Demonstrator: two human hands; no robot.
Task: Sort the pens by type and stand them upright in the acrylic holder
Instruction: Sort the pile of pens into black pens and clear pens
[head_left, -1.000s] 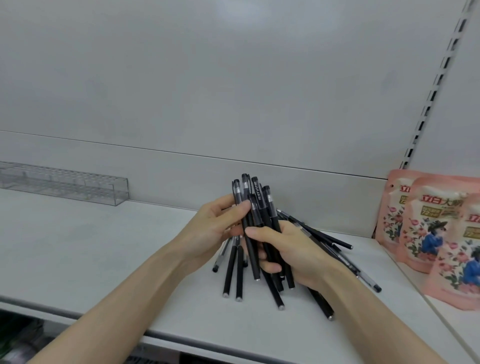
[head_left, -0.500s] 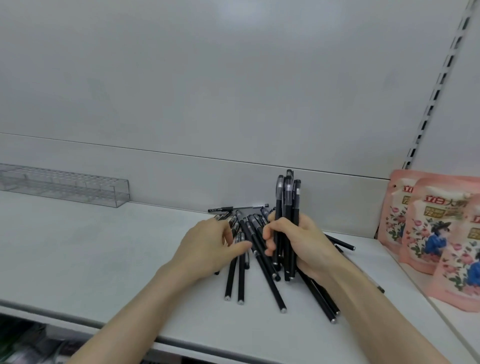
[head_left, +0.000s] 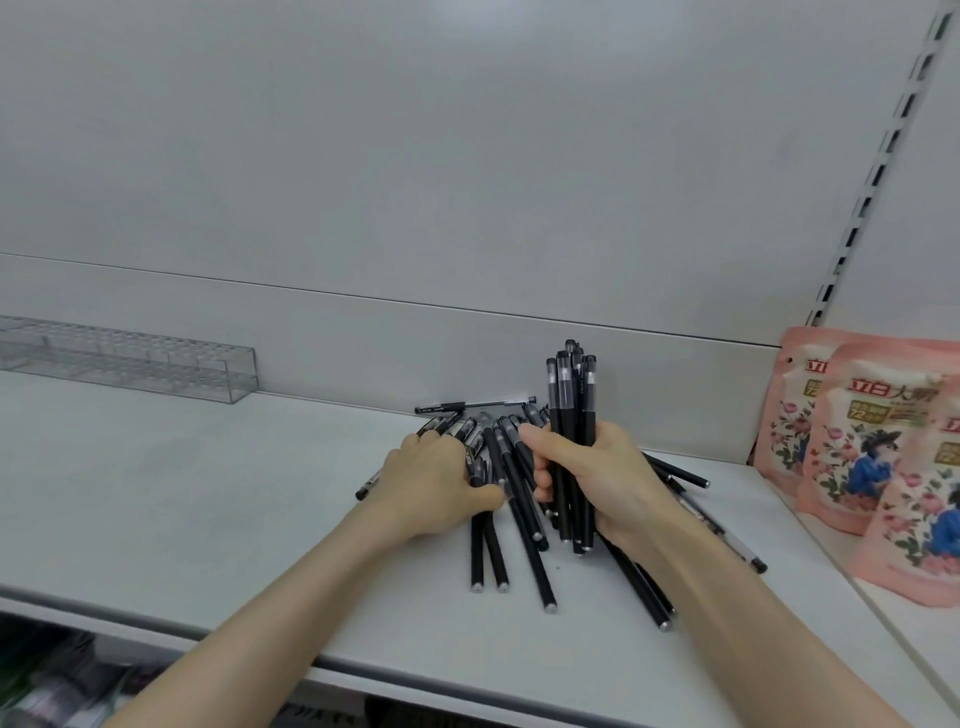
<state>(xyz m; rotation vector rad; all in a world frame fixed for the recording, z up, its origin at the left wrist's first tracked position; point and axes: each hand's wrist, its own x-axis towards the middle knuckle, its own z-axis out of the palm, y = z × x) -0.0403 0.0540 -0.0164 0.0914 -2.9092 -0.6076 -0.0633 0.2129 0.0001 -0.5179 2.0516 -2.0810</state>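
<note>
Sorting step: my right hand (head_left: 597, 478) grips a bundle of black capped pens (head_left: 570, 395) upright, my left hand (head_left: 436, 483) curls its fingers round the loose pens (head_left: 524, 525) on the shelf (head_left: 208, 493); next, I judge, add matching ones, acrylic holder (head_left: 156, 364) well apart at left.

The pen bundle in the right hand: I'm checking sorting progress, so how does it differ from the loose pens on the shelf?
The bundle stands upright, gripped in the right hand; the loose pens lie flat on the shelf. The bundle is aligned, caps up; the loose pens fan out and cross, some gripped by the left hand. Both are black pens.
</note>
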